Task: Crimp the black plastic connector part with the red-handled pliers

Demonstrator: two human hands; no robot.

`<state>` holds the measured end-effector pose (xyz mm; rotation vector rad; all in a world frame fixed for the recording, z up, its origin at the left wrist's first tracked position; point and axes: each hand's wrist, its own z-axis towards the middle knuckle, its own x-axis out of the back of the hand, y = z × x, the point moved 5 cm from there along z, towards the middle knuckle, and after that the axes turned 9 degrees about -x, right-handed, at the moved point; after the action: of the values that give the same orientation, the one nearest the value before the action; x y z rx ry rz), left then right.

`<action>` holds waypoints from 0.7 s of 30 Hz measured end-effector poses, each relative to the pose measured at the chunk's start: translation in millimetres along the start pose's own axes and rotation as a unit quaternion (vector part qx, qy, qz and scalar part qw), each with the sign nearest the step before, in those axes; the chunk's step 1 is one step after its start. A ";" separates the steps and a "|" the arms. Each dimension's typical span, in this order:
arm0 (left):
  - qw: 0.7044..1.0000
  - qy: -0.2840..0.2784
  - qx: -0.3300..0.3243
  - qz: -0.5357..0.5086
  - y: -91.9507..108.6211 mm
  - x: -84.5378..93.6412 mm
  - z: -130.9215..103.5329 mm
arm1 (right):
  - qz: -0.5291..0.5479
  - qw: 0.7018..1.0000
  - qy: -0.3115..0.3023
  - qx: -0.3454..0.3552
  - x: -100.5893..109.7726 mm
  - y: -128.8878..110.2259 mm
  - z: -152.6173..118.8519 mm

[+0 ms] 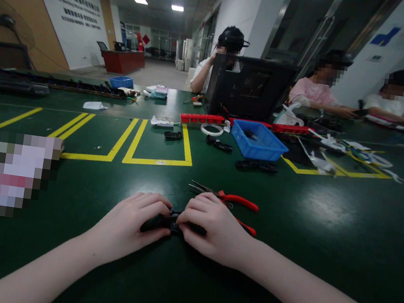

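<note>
Between my two hands, low over the green table, is a small black plastic part, mostly covered by my fingers. My left hand grips its left end, with the thumb below and the fingers above. On the right side my right hand pinches the same part with thumb and fingertips. Just behind my right hand lie red-handled long-nose pliers, jaws pointing left, partly hidden by that hand. What the black part exactly is I cannot make out.
Farther back are a blue bin, several black parts, a white tape ring and red strips. A black computer case stands behind them. A blurred-out flat object lies left. Several people sit across the table.
</note>
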<state>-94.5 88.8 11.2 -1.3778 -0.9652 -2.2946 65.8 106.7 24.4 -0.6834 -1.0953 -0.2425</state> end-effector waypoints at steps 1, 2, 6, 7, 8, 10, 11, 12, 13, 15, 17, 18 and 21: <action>1.000 -0.001 0.001 0.001 -0.1 -0.2 0.0 | 0.000 1.000 -0.003 -0.004 -0.9 -1.4 0.2; 1.000 -0.002 0.001 0.002 0.0 -0.3 0.0 | -0.004 1.000 -0.006 -0.006 -1.9 -2.8 0.3; 1.000 -0.004 0.000 0.006 1.5 -0.5 -0.3 | -0.032 0.999 -0.002 -0.016 -4.6 -7.1 0.0; 1.000 -0.005 0.000 0.008 2.0 -0.6 -0.1 | -0.033 0.999 0.001 -0.019 -4.8 -7.4 -0.1; 1.000 -0.006 0.001 0.009 2.4 -0.7 0.1 | -0.030 0.999 0.005 -0.023 -4.8 -7.3 -0.2; 1.000 -0.010 0.002 0.013 3.1 -0.9 0.7 | -0.019 0.999 0.013 -0.035 -4.8 -6.2 -0.2; 1.000 -0.012 0.002 0.015 3.4 -1.0 1.0 | -0.010 0.999 0.015 -0.042 -4.9 -5.3 -0.2; 1.000 -0.013 0.001 0.016 3.5 -0.9 1.3 | 0.002 0.999 0.016 -0.049 -5.1 -4.3 -0.2; 1.000 -0.013 0.001 0.018 3.5 -0.9 1.4 | 0.014 0.998 0.017 -0.056 -5.3 -3.3 -0.2; 1.000 -0.014 0.001 0.021 3.2 -0.7 1.4 | 0.041 0.997 0.013 -0.065 -6.1 -1.5 -0.2; 1.000 -0.014 -0.003 0.025 3.4 -0.7 1.4 | 0.059 0.996 0.011 -0.069 -6.6 -0.3 -0.3; 1.000 -0.014 -0.005 0.027 3.7 -0.6 1.4 | 0.064 0.995 0.012 -0.070 -6.6 0.1 -0.3; 0.999 -0.014 -0.006 0.033 5.0 -0.5 1.3 | 0.065 0.995 0.014 -0.073 -6.3 0.1 0.0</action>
<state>-90.6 86.0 13.2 -1.4293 -0.9016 -2.2432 63.0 105.9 18.9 -0.8762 -1.0097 -0.2217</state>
